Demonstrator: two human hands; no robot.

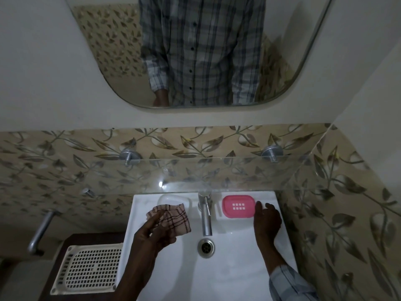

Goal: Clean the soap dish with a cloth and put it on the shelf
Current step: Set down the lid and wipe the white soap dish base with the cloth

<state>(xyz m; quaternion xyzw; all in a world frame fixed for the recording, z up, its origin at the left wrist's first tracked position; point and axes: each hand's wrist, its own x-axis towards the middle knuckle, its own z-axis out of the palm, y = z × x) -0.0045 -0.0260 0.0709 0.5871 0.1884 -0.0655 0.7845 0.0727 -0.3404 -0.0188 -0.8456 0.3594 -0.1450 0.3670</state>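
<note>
A: What's nearest?

B: Both forearms, cut off by the bottom edge. The left hand (152,233) pinches a checked cloth (171,220) over the white sink (234,268); its fingertips are partly hidden by the fabric.

A: And the right hand (268,222)?

B: Open, fingers loose, just beside the pink soap dish (238,206). Whether it touches the dish, I can't tell.

A: Where does the dish sit?

B: On the sink's back ledge, right of the tap (206,213). Beyond it, the glass shelf (217,172) is hard to see, nearly transparent. The mirror (195,51) shows only a checked shirt.
</note>
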